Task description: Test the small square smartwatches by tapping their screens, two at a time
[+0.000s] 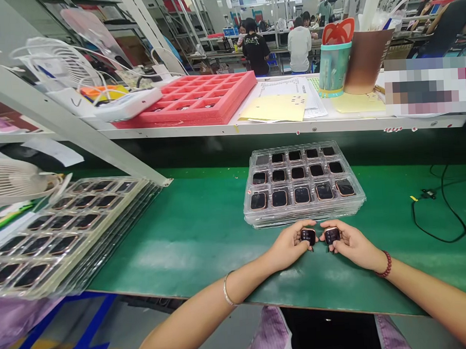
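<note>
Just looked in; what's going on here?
Someone's left hand holds one watch-like device and the right hand a second device, close together over a green table. Just beyond them sits a stack of clear trays, with similar devices in the top one. Another tray stack, also holding such devices, lies to the left.

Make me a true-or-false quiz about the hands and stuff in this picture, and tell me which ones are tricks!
1. The tabletop is green. True.
2. Only one hand is holding something. False: the left hand holds a watch and the right hand holds another watch.
3. A pink tray sits on the shelf above the tabletop. True.
4. Red beads go around the left wrist. False: the red bead bracelet is on the right wrist; the left wears a silver bangle.
5. A clear tray just past the hands has watches in it. True.
</note>
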